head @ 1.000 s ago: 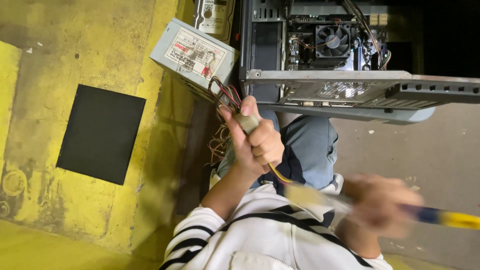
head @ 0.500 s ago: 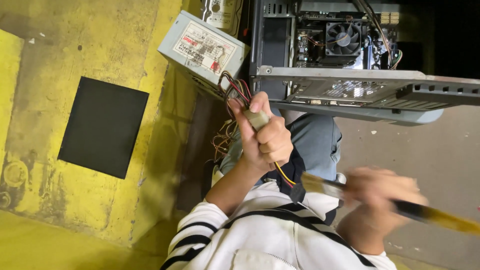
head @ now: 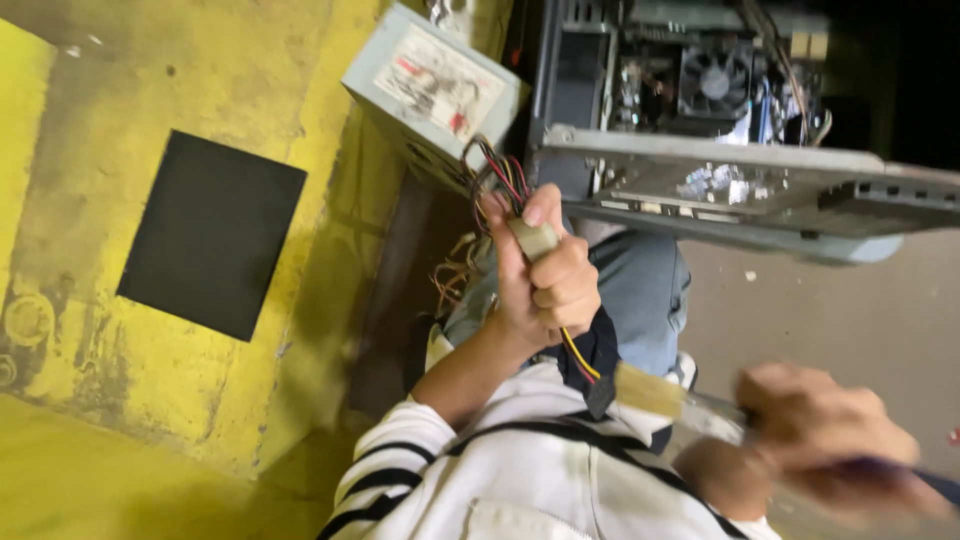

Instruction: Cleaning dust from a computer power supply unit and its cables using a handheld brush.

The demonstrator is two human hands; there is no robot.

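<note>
While motion blurs the right hand (head: 820, 440), the left hand (head: 545, 280) grips a connector (head: 533, 240).

Warm, dim light is falling on the worn yellow-painted floor (head: 150, 110); the 2 o'clock corner is lying black, and the right hand (head: 820, 435) is smearing with motion blur.

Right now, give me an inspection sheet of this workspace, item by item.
Surface: worn yellow wall or floor with a black square patch.
Job's things: grey power supply unit; open computer case with fan.
Clutter: nothing seen.
Hands: left hand grips a beige connector; right hand, blurred, holds a brush.
Cables: coloured wire bundle runs from the unit into the left hand.
Surroundings: grey floor.
</note>
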